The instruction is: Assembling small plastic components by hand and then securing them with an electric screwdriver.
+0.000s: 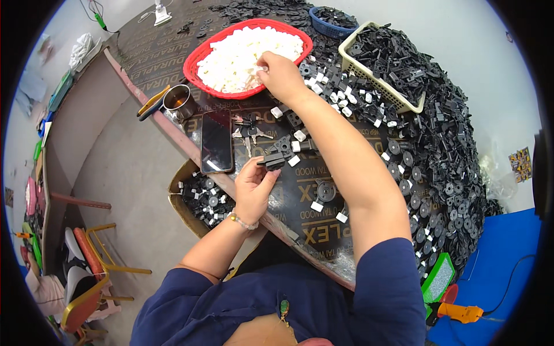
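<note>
Navy-blue, short-sleeved cloth shirt (231, 308), worn by the person, nearest the camera.

Dark, smooth-faced board table (291, 202), pale red along its edge; bears nearly all items.

Tall heap of loose black plastic parts (456, 144), right side; banked outward, which appears to leave the working edge freer.

Red, oval plastic basket (192, 70), ahead of the body; apparently set for an easy reach. Contents: small white blocky pieces (231, 55).

Cream, rectangular perforated plastic tray (359, 70), beside the heap, piled with black parts.

Brown cardboard box (183, 210), below the table's edge, holding mixed black and white parts; probably placed low to catch items from above.

Black flat phone (217, 141), by the edge; silvery metal key bunch (252, 135) just beside.

Right hand (281, 76): at the white pieces inside the basket; fingers curled, thumb close to the index. Whether a piece is pinched, cannot tell.

Left hand (253, 187): over the table's near edge; thumb and fingers nearly closed, pinching a black, angular plastic part (276, 160), seemingly by one end to leave the rest exposed.
</note>
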Tool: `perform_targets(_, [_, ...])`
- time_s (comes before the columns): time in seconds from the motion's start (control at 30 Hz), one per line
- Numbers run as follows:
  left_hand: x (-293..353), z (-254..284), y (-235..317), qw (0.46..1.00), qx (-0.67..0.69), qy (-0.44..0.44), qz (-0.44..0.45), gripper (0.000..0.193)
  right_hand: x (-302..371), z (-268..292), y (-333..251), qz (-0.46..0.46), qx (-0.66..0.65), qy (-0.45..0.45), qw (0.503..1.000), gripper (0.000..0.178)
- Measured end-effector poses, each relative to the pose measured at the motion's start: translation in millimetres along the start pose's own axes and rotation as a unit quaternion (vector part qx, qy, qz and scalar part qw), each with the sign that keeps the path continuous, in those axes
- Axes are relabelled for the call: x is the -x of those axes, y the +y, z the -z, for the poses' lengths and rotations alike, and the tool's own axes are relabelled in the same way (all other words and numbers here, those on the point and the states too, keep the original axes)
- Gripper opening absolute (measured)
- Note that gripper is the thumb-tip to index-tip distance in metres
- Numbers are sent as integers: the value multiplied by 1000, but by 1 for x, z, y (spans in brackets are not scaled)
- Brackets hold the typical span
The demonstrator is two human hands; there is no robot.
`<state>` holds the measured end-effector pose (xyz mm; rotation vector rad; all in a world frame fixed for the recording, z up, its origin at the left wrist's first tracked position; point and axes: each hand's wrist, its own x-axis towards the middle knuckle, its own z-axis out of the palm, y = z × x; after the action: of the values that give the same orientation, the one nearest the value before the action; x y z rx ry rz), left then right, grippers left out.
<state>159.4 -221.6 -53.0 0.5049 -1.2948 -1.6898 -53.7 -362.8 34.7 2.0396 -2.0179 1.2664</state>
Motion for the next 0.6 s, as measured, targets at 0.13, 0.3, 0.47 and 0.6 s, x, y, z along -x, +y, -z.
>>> perform_targets(0.13, [2,-1,1,1000,5,-12,-1,22,53,59,-40,-159,-311,-9,937,16])
perform_targets(0.3, [10,-29,30,963,-231,-137,-17,21,173,151,-37,-278,-629,-123,716,27])
perform_targets(0.47, [16,-85,65,911,-266,-281,-144,26,272,208,-99,-163,-183,-57,968,45])
perform_targets(0.6, [27,-130,68,853,-272,-401,-194,36,330,236,-112,-110,-58,64,990,35])
